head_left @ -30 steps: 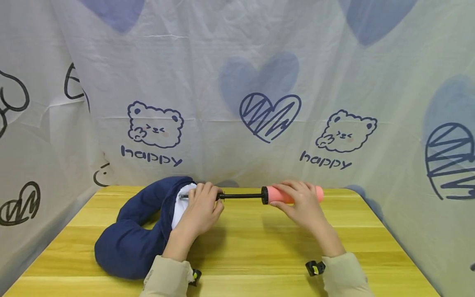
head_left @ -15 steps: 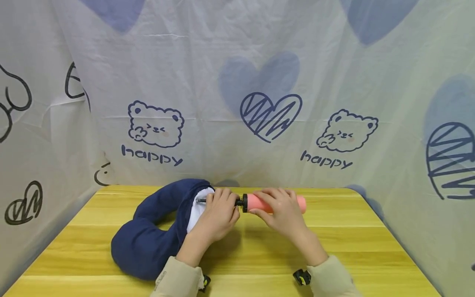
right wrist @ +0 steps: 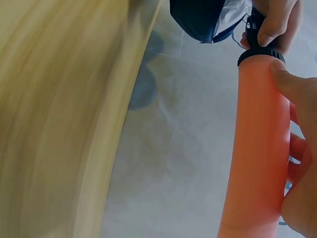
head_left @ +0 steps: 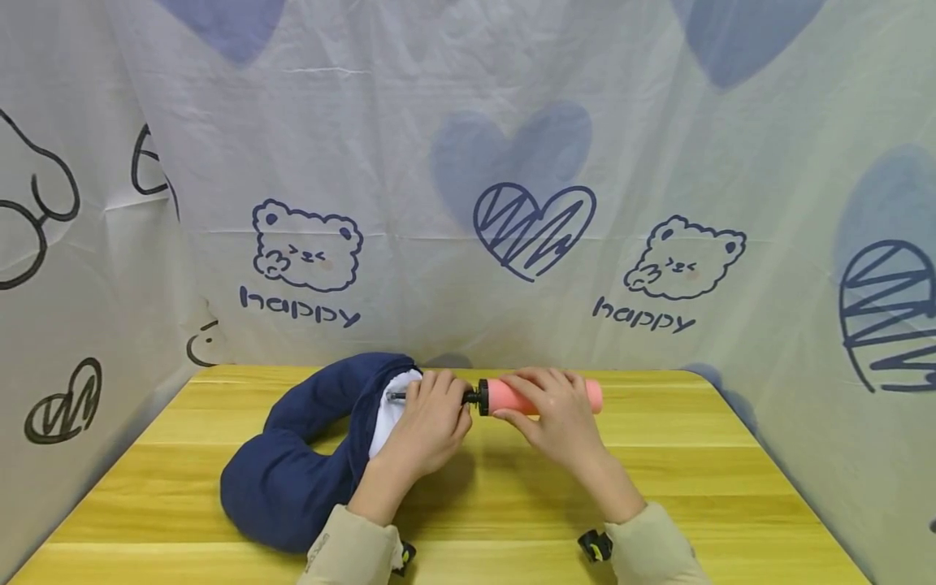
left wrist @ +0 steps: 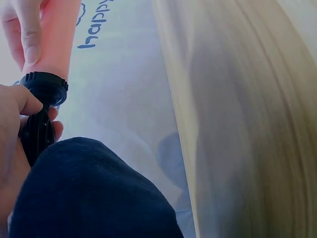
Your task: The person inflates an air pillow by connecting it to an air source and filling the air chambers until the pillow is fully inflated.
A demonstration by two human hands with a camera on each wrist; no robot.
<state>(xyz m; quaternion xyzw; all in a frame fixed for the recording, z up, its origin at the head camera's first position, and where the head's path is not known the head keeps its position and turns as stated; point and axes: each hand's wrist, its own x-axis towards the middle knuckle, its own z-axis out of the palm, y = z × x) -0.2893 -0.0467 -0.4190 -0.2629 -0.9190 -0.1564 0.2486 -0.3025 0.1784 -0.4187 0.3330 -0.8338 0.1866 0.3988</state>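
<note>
A hand pump (head_left: pixel 512 397) with a pink barrel and black fittings lies level above the table. My right hand (head_left: pixel 559 414) grips the pink barrel (right wrist: pixel 260 148), thumb along its side near the black collar (left wrist: pixel 47 87). My left hand (head_left: pixel 431 422) holds the pump's black handle (left wrist: pixel 37 131), close against the collar; the rod between them hardly shows. Left of that hand, a thin black tube with a metal tip (head_left: pixel 393 396) meets the white lining (head_left: pixel 387 414) of a navy U-shaped neck pillow (head_left: pixel 292 479). Whether the tip is joined to a valve cannot be made out.
The yellow wood-grain table (head_left: pixel 695 487) extends around both hands. A pale printed curtain (head_left: pixel 439 301) hangs directly behind the table's back edge and along both sides. The pillow occupies the table's left part.
The black rod, long and bare a second ago, has slid into the pink barrel. My right hand has moved left, and my left hand and the pillow have shifted slightly right.
</note>
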